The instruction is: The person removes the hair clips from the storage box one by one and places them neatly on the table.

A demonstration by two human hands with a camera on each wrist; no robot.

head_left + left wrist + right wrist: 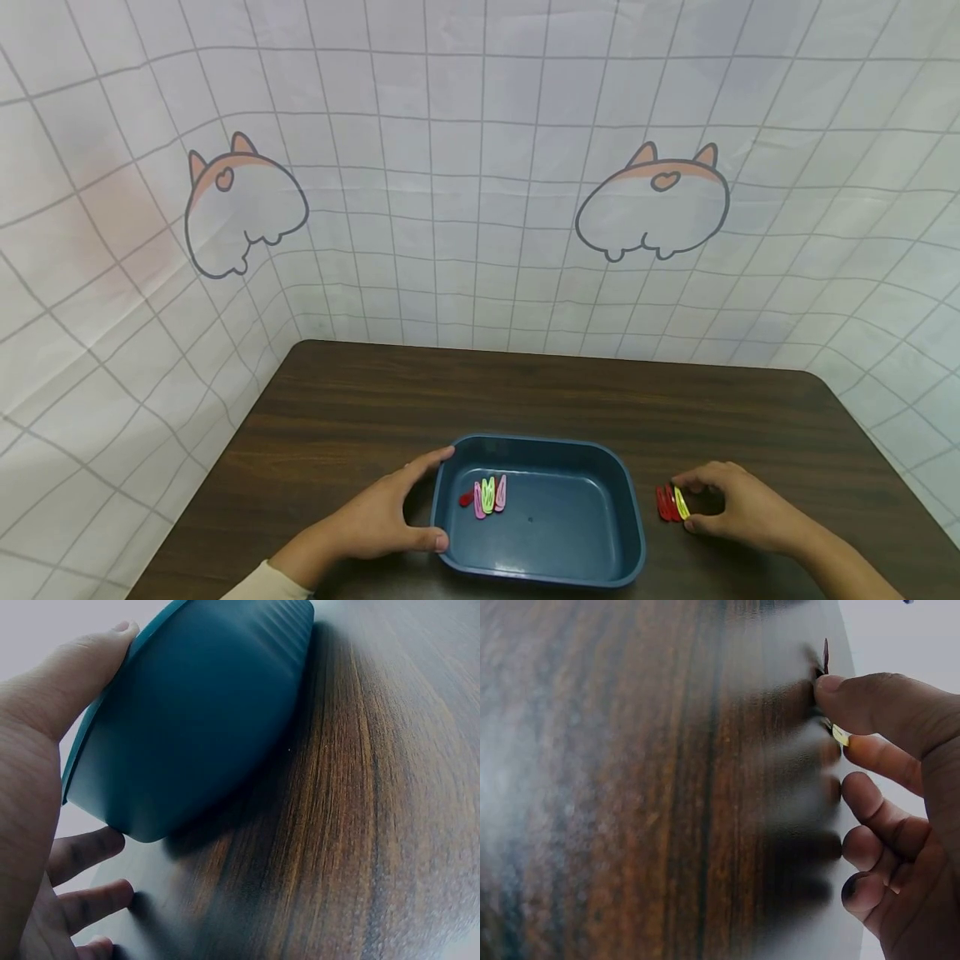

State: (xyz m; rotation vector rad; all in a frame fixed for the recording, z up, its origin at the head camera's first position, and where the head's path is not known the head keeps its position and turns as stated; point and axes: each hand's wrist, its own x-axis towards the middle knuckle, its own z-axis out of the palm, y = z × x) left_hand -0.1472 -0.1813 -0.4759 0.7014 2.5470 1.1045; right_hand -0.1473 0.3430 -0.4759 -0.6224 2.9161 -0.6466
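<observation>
A dark blue rectangular plastic tray (540, 575) stands on the table in front of me. Spread along its left end, my left hand (378, 512) touches the rim with straight thumb and index finger; in the left wrist view the thumb (90, 664) lies at the rim. To the right of the tray, my right hand (742, 508) pinches a yellow hair clip (682, 503) at its ends between thumb and index finger. Red hair clips (666, 503) lie right beside it. Only a bit of the yellow clip (840, 735) shows in the right wrist view.
Inside the tray, toward its left side, lie a red hair clip (466, 498), pink hair clips (501, 493) and yellow-green hair clips (488, 495). The dark wood table (525, 383) ends against a white grid-patterned curtain (480, 208) behind and at the sides.
</observation>
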